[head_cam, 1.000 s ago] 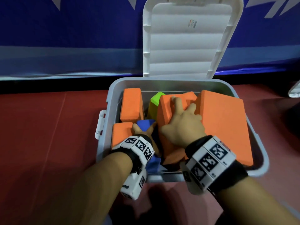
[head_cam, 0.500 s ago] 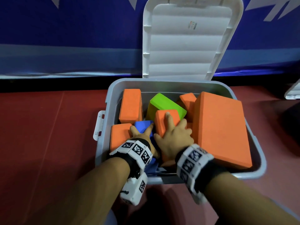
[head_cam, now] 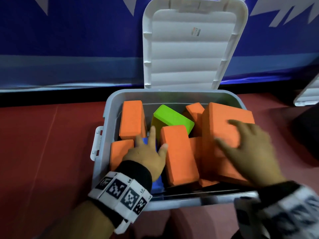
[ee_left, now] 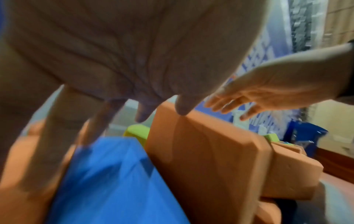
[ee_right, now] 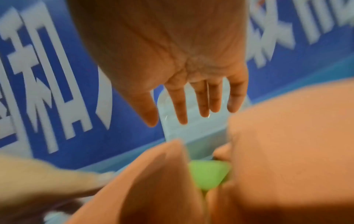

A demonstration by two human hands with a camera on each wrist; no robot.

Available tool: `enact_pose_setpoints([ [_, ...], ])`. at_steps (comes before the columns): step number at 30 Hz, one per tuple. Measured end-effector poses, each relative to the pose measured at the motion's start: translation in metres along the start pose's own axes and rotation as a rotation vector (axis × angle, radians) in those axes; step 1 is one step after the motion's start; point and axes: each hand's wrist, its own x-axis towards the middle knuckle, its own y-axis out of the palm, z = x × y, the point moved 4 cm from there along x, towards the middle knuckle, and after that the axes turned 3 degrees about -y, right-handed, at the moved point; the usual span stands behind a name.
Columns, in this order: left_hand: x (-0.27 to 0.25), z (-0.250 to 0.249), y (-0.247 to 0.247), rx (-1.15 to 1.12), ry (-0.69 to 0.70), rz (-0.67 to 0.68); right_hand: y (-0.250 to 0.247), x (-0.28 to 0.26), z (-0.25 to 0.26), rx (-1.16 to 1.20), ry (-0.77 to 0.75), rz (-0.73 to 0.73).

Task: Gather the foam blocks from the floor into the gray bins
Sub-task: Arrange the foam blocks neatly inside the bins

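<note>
Both hands are open and hold nothing: the left hand (head_cam: 146, 152) touches the blue block (ee_left: 114, 174), the right hand (head_cam: 248, 149) floats over the big orange block (head_cam: 222, 118) in the gray bin (head_cam: 110, 104).

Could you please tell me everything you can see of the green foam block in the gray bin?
The green foam block is a bright lime rectangular brick with a matte, foam-like surface and a darker, yellowish shaded side. It lies tilted in the back middle of the gray bin, its top face sloping down toward the right. Orange foam blocks crowd it on the left, right and front, and the front one hides its lower part. Neither hand touches it. In both wrist views only a small blurred part shows between orange blocks.
</note>
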Motion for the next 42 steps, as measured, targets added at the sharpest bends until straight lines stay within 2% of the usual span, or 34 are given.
enact_pose_setpoints([
  [1, 0.003, -0.006, -0.004, -0.002, 0.064, -0.028, -0.012, -0.002, -0.023, -0.056, 0.160, 0.044],
  [2, 0.006, -0.013, -0.004, -0.009, 0.134, -0.014, -0.013, -0.001, -0.045, -0.055, 0.315, 0.169],
  [3, 0.011, -0.019, 0.000, -0.012, 0.187, 0.033, -0.015, -0.002, -0.057, -0.025, 0.407, 0.293],
  [5, 0.022, -0.025, 0.014, 0.012, 0.225, 0.118, -0.010, 0.001, -0.072, 0.054, 0.493, 0.452],
  [7, 0.030, -0.022, 0.024, 0.057, 0.220, 0.149, -0.002, 0.002, -0.083, 0.147, 0.564, 0.528],
  [11, 0.032, -0.010, 0.026, 0.049, 0.220, 0.191, 0.028, -0.003, -0.100, 0.490, 0.725, 0.618],
  [13, 0.033, -0.008, 0.022, 0.004, 0.235, 0.207, 0.036, -0.005, -0.106, 0.620, 0.783, 0.564],
  [15, 0.034, -0.005, 0.020, -0.044, 0.238, 0.216, 0.036, -0.004, -0.104, 0.711, 0.746, 0.512],
  [19, 0.036, -0.002, 0.019, -0.128, 0.242, 0.192, 0.002, 0.008, -0.086, 0.771, 0.624, 0.255],
  [21, 0.038, -0.002, 0.018, -0.155, 0.248, 0.191, -0.023, 0.021, -0.083, 0.748, 0.506, 0.103],
  [25, 0.040, -0.006, 0.020, -0.173, 0.243, 0.196, -0.076, 0.035, -0.050, 0.370, 0.199, -0.169],
  [29, 0.032, -0.013, 0.021, -0.162, 0.234, 0.137, -0.086, 0.048, -0.013, 0.254, -0.075, -0.189],
  [33, 0.030, 0.003, 0.004, -0.345, 0.182, 0.053, -0.071, 0.054, 0.010, 0.152, -0.268, -0.216],
  [35, 0.029, 0.017, -0.006, -0.461, 0.118, -0.032, -0.063, 0.056, 0.020, 0.137, -0.363, -0.240],
  [38, 0.024, 0.024, -0.031, -0.542, 0.108, -0.337, -0.050, 0.061, 0.038, 0.094, -0.527, -0.233],
  [40, 0.022, 0.018, -0.053, -0.447, 0.152, -0.532, -0.039, 0.064, 0.049, 0.005, -0.711, -0.243],
  [42, 0.026, 0.011, -0.070, -0.295, 0.200, -0.623, -0.029, 0.069, 0.056, -0.045, -0.857, -0.261],
])
